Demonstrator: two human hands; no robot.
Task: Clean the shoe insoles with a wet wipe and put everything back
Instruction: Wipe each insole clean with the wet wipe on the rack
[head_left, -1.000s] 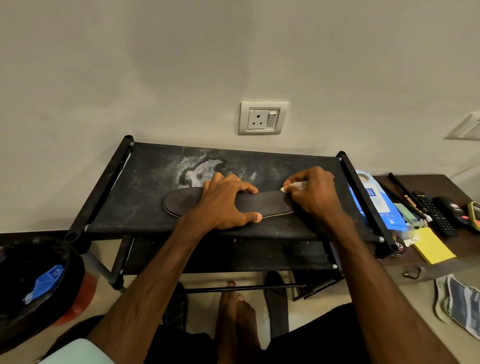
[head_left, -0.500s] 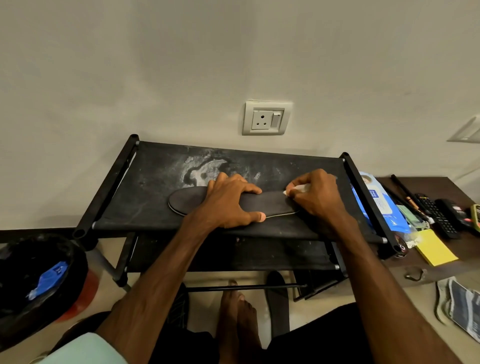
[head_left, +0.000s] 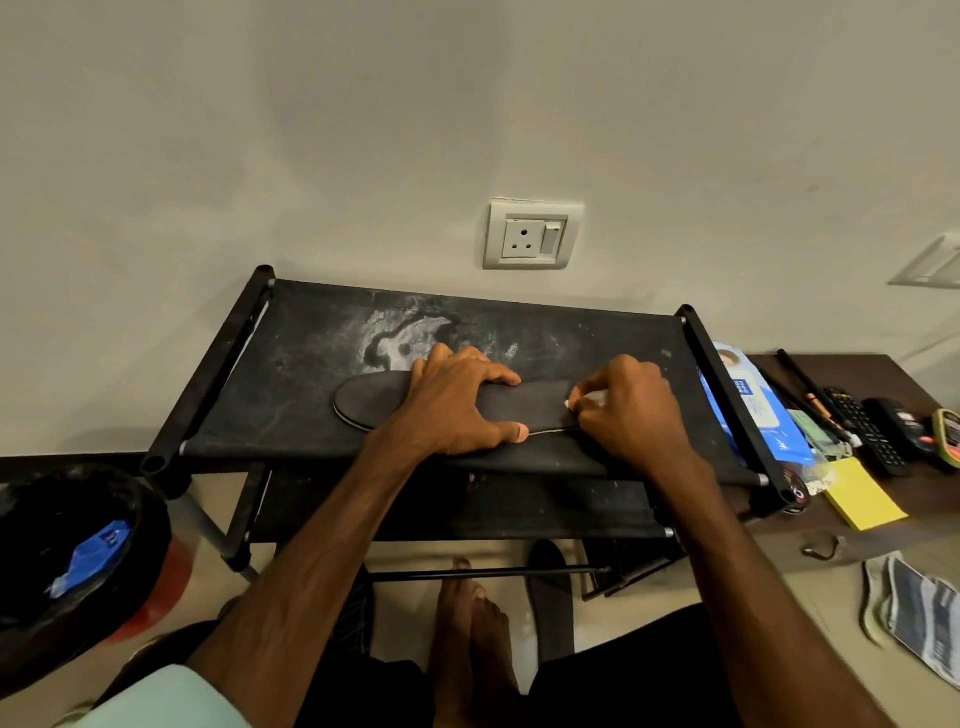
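A black shoe insole (head_left: 371, 400) lies lengthwise on the top shelf of a black fabric shoe rack (head_left: 311, 353). My left hand (head_left: 457, 402) presses flat on the insole's middle, fingers spread. At the insole's right end my right hand (head_left: 631, 410) grips a small white wet wipe (head_left: 592, 399), of which only a sliver shows between the fingers. A blue pack of wet wipes (head_left: 753, 410) leans just right of the rack. A second dark insole (head_left: 550, 597) stands on the floor under the rack.
A black bin (head_left: 62, 561) with a blue wrapper inside sits at the lower left. On the brown table (head_left: 883, 364) at right lie remotes (head_left: 865, 431), pens and a yellow sticky pad (head_left: 862, 493). My bare feet (head_left: 470, 613) are under the rack. A wall socket (head_left: 532, 234) is above.
My right hand with the wipe has slid slightly left along the insole's right end. The left hand keeps pressing the same spot.
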